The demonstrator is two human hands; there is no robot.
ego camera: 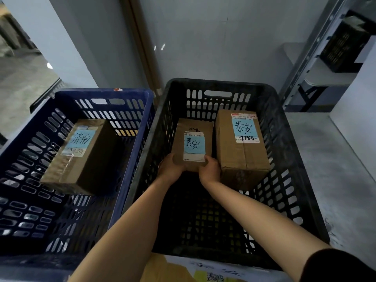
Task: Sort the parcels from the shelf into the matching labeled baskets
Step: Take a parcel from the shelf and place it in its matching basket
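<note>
Inside the black basket (219, 84) our left hand (169, 167) and right hand (210, 170) clamp the small parcel (193, 127) by its near corners. Stiff cardboard — we judge it light.

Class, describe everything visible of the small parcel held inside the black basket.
The small parcel is a plain brown cardboard box, closed, label side up. A white shipping label carries a blue note with handwritten characters. It sits low inside the black basket, close left of a larger parcel. The left hand and right hand hold its near corners, one grip each, thumbs on top.
</note>
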